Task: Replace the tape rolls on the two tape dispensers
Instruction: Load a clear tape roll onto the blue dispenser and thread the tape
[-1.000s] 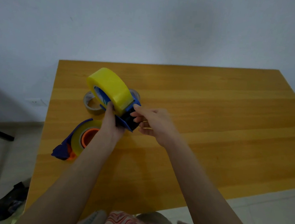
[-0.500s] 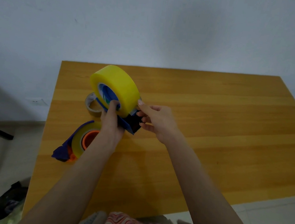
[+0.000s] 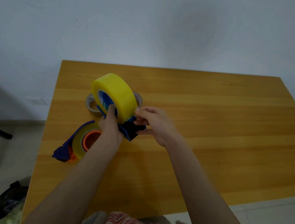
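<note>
A big yellow tape roll (image 3: 116, 94) sits on a blue tape dispenser (image 3: 130, 131) that I hold above the wooden table (image 3: 214, 128). My left hand (image 3: 111, 125) grips the dispenser's blue frame, thumb against the roll's blue core. My right hand (image 3: 155, 124) pinches at the roll's edge near the dark toothed cutter end. A second dispenser (image 3: 80, 142), dark blue with an orange hub and a yellowish roll, lies on the table at the left. Behind the held roll lie two nearly used-up rolls (image 3: 92, 105), partly hidden.
The table's left edge runs close beside the lying dispenser. A dark bag (image 3: 7, 201) lies on the floor at the lower left. A white wall stands behind the table.
The yellow roll and dispenser have tilted so the roll's face turns more toward me. My right hand's fingers have shifted up from the cutter to the roll's edge.
</note>
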`<state>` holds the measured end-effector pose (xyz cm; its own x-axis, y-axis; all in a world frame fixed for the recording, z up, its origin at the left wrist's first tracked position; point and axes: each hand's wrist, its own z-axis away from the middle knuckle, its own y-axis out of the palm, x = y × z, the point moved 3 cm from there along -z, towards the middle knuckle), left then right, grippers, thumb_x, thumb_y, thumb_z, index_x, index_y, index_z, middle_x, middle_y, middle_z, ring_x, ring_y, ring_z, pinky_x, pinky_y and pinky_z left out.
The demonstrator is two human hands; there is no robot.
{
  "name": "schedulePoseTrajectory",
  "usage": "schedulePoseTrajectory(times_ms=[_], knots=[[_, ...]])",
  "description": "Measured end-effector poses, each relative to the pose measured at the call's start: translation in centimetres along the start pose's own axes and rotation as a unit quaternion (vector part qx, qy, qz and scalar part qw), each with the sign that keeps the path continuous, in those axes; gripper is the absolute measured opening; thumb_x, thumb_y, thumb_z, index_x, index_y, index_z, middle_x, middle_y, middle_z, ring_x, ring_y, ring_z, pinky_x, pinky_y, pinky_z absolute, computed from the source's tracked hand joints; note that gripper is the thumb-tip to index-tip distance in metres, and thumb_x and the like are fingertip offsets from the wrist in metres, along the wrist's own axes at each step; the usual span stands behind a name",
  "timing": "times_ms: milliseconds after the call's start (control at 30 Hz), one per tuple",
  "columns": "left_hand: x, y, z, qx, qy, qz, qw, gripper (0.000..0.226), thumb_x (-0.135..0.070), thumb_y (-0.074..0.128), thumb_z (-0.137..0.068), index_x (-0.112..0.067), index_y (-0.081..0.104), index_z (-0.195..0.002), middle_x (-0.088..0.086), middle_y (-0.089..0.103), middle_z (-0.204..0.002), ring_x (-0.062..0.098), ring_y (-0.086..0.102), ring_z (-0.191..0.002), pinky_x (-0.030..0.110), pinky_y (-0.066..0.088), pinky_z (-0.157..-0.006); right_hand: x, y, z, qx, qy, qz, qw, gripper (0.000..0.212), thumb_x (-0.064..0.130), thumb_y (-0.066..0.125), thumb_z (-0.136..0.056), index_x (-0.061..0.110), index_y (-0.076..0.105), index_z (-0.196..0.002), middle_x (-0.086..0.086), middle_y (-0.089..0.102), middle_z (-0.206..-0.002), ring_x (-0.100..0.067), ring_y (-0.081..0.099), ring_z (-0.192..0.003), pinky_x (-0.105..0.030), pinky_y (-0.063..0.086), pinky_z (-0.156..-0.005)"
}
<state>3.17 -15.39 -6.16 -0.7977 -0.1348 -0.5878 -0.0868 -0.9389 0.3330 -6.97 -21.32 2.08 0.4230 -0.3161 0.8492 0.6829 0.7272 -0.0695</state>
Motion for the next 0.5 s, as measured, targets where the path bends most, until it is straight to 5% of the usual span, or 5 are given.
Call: schedulePoseTrajectory(times_ms=[267,500], knots=[[-1.5,0.5,0.5,-0.011,0.08,-0.036,0.996,0.011,-0.021,0.062,-0.086,-0.02,0.057,-0.076,-0.001,0.06,-0.077,0.018,0.059,-0.068,0.033,0.05,-0.061,1.4,-0.2,0.6,-0.022,-0.024,0.014,0.999,0.023,0.018,0.06,-0.09,0.012,0.062,-0.068,0.002,0.058,-0.064,-0.012,0.062,-0.073,-0.04,0.054,-0.085],[-2.7,1.0,0.4,0.01,0.124,-0.064,0.99,0.015,-0.021,0.06,-0.086,-0.022,0.055,-0.073,-0.003,0.058,-0.078,0.016,0.058,-0.073,0.039,0.05,-0.075,2.5,-0.2,1.7,0.008,-0.029,-0.096,0.995,0.02,0.011,0.058,-0.09,0.008,0.06,-0.071,-0.002,0.055,-0.065,-0.015,0.062,-0.071,-0.04,0.054,-0.085]])
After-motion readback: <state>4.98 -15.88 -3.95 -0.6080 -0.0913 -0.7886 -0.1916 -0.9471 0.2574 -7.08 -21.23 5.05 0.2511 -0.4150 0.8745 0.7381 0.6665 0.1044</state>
